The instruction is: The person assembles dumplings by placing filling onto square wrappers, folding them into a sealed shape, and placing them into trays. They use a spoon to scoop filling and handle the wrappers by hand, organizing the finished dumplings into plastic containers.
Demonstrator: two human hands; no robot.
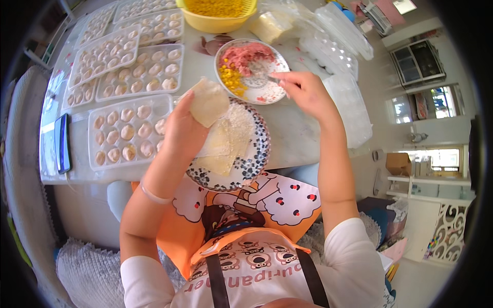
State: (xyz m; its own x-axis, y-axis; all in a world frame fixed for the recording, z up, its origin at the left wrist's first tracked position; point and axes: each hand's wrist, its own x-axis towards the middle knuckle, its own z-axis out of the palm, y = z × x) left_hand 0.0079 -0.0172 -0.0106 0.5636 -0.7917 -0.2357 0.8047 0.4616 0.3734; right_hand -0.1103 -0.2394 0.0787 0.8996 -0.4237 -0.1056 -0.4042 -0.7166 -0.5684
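My left hand [186, 125] holds up a square, floury dough wrapper [210, 101]. Beneath it, a flower-patterned plate [252, 169] carries more wrappers [217, 163] and a heap of white flour [240, 117]. My right hand [308, 92] pinches the handle of a small metal utensil [273, 79], its far end hard to make out over the filling plate [265, 92]. On that plate lie pink minced meat [246, 56] and yellow corn kernels [232, 79]. Left of my left hand sits a clear plastic tray [131, 163] of wrapped dumplings [127, 132].
More dumpling trays [140, 94] overlap at the far left. A phone [62, 142] lies near the table's left edge. At the back stand a yellow basket [215, 25] of corn and a wrapped pale block [271, 27]. Empty plastic trays [346, 109] line the right side.
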